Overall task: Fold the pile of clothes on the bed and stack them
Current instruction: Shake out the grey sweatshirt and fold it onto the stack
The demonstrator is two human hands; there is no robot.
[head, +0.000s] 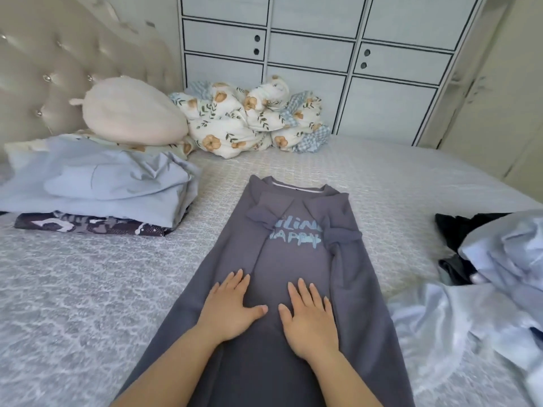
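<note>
Head view, nearest first: the left hand (pixel 232 306) and the right hand (pixel 308 320) lie flat and side by side on the lower body of a grey sweatshirt (pixel 282 268), fingers straight and spread, gripping nothing, only pressing the cloth down. The garment runs lengthwise from the near edge of the bed (pixel 88 289) toward its middle, with both side panels folded inward and the sleeves (pixel 342 235) crossed over the pale blue chest print (pixel 296 230); the collar points toward the far edge.

The step in hand looks like smoothing before the crosswise fold. To do it well, I would sweep both palms outward and away from the body to push air and creases toward the collar, keep the two long folded edges parallel, and flatten the bunched sleeve cuffs so they do not make a lump. Then the hem should be lifted at both corners together and brought up to meet the collar, edges matched. The hem itself lies below the picture, so how square it sits cannot be judged.

Toward the left edge sits the folded stack (pixel 97 195), pale blue garments on a dark patterned one; the finished sweatshirt belongs on top, squared to it. Along the right edge lies the unfolded pile (pixel 487 259), pale blue and black cloth. Beyond, against the headboard corner, rest a cream plush cushion (pixel 132 113) and a bundled floral quilt (pixel 252 118).
</note>
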